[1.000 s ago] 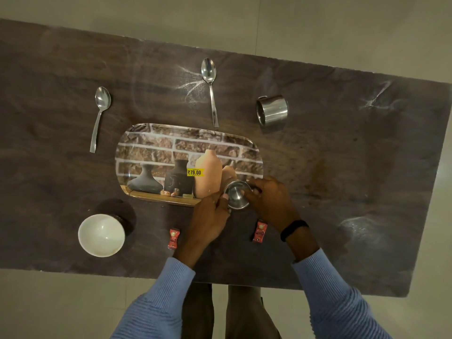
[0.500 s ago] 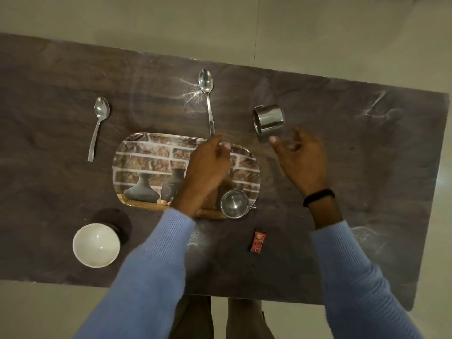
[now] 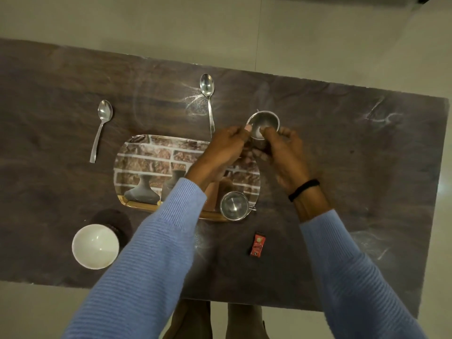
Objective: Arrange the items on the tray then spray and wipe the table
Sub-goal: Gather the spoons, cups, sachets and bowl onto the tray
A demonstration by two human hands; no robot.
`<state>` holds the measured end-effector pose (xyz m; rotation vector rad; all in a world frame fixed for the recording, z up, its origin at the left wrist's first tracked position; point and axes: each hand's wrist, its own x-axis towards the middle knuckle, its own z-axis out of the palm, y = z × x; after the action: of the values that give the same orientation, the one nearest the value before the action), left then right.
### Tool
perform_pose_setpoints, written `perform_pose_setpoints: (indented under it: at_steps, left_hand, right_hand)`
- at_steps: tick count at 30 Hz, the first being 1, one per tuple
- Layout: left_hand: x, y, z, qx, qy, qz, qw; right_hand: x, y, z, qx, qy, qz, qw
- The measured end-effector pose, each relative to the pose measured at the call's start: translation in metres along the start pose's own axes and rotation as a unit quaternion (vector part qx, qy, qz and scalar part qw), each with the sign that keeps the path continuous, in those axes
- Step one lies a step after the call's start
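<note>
**Two hands on one steel cup, just past the tray**

Both hands hold the cup [image 3: 263,122]. The left hand [image 3: 220,150] pinches its rim on one side and the right hand [image 3: 287,155] pinches it on the other, fingers curled in. The cup sits at the fingertips, on the far side of both hands, so neither hand is nearer. Its open mouth faces up, tipped a little toward the person. I cannot tell if its bottom touches the table [image 3: 367,167].

The cup is just past the far right corner of the tray [image 3: 146,157]. So the tray lies back toward the person and a bit to the left. I think the next move is a short pull that way, then setting the cup down upright. The other cup [image 3: 233,206] stands on the tray's near right corner, with room beyond it.

Off the tray lie a spoon [image 3: 208,104] just beside the left hand, a second spoon [image 3: 101,128] well to the left, a bowl [image 3: 95,245] and a red packet [image 3: 256,244].
</note>
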<state>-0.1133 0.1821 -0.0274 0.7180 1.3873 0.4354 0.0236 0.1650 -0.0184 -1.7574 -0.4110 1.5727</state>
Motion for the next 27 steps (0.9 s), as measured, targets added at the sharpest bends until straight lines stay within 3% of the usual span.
perform_pose_setpoints:
  at_steps: [3, 9, 14, 18, 27]
  left_hand:
    - [-0.013, -0.009, -0.004, 0.003, 0.003, 0.031, 1.0]
    - [-0.025, -0.018, -0.024, 0.181, 0.03, 0.135, 0.974]
    - [-0.017, -0.019, -0.037, 0.292, -0.006, 0.164, 0.942]
    - [-0.011, -0.026, -0.036, 0.329, -0.027, 0.185, 0.925]
    - [-0.004, -0.042, -0.034, 0.326, -0.027, 0.188, 0.926]
  right_hand:
    - [-0.023, 0.011, -0.002, -0.02, -0.02, 0.006, 1.0]
    - [-0.041, 0.023, -0.006, -0.115, -0.019, 0.003, 0.993]
    - [-0.038, 0.03, -0.002, -0.234, -0.04, 0.049, 0.97]
    - [-0.031, 0.034, 0.006, -0.331, -0.065, 0.062, 0.939]
    - [-0.023, 0.041, 0.011, -0.369, -0.057, 0.086, 0.924]
